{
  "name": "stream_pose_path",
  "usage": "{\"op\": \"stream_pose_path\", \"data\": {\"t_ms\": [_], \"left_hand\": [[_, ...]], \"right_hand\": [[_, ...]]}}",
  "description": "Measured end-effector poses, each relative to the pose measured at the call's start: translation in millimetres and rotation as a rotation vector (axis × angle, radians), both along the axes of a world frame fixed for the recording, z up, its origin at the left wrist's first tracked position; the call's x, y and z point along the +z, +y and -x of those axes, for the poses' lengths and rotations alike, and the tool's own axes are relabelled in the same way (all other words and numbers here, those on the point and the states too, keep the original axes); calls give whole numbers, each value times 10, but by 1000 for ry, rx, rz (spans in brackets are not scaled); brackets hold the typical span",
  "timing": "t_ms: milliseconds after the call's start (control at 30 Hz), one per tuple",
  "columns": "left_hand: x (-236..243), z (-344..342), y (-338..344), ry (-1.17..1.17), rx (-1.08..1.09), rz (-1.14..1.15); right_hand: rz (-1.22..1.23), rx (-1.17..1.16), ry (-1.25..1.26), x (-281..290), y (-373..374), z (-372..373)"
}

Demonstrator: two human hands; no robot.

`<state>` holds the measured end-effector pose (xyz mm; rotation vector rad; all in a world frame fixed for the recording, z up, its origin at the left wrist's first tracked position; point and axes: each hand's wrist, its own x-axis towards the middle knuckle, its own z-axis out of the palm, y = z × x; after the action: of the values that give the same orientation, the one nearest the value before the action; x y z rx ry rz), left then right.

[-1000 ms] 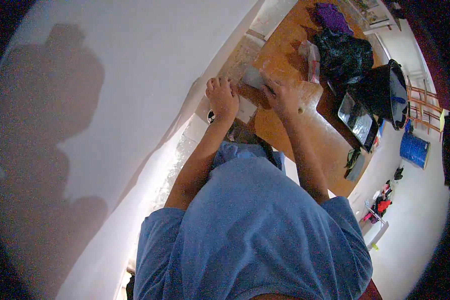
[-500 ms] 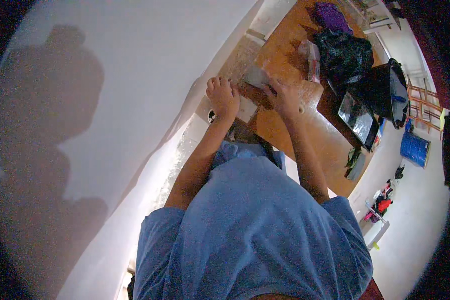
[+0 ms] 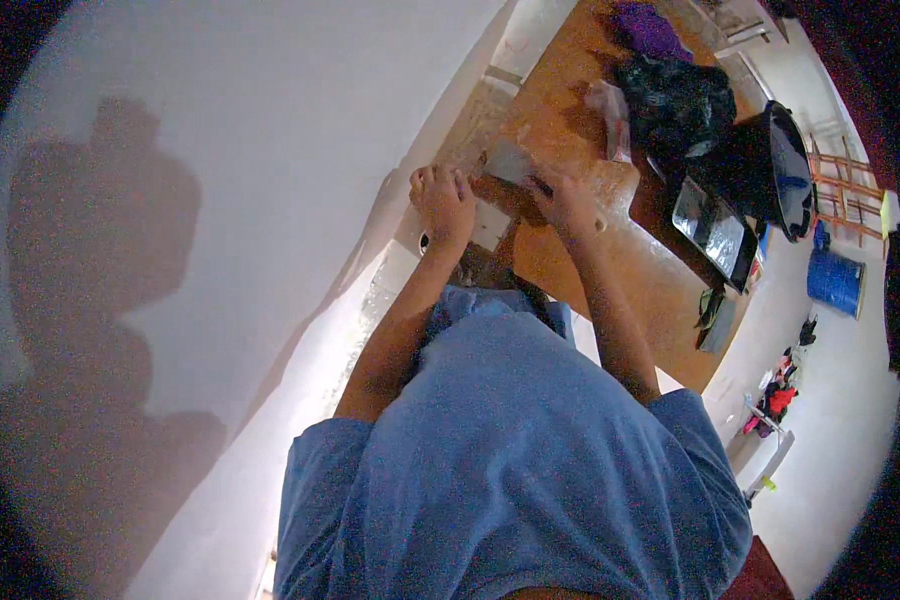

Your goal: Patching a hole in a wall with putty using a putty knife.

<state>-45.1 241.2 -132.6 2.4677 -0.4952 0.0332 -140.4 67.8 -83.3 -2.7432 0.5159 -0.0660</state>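
Note:
My left hand (image 3: 443, 208) is at the wall side of the brown tabletop (image 3: 650, 275), its fingers bent down over something hidden beneath them. Opposite it, my right hand (image 3: 567, 205) has its fingers curled inward, with a small dark shape at the fingertips that is too blurred to name. Just beyond the right fingers lies a flat grey piece (image 3: 508, 160). Between the two hands, a pale square-edged patch (image 3: 492, 225) shows on the near side of a dark brown strip. Neither hand's grip shows clearly.
To the right on the table are a clear plastic packet (image 3: 615, 125), a black plastic bag (image 3: 675, 105), a purple cloth (image 3: 652, 30), a shiny dark tray (image 3: 708, 225) and a black bucket (image 3: 775, 170). A blue container (image 3: 835, 283) stands beyond. A white wall (image 3: 300, 150) borders the left.
My right hand has moved slightly downward, its fingers more curled. The left hand stays nearly in place, its fingers a little more bent. The whole view has shifted slightly.

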Motion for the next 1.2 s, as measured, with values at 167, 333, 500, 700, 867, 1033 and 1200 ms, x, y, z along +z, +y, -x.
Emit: {"op": "stream_pose_path", "data": {"t_ms": [167,333,500,700,867,1033,1200], "left_hand": [[-70,-1,25,-28,-7,98],[-140,5,20,-152,3,134],[-93,-31,34,-129,-76,93],[-109,-47,38,-147,-92,75],[-118,-39,29,-163,-101,93],[-78,-48,33,-125,-85,92],[8,-24,12,-77,-87,98]], "right_hand": [[-63,-290,-77,92,91,55],[-40,-77,91,139,120,31],[-8,-109,-12,-8,168,21],[-29,-69,-37,13,165,9],[-2,-135,-4,20,174,-9],[-5,-171,-9,52,186,12],[-120,-162,-93,-36,126,96]]}}
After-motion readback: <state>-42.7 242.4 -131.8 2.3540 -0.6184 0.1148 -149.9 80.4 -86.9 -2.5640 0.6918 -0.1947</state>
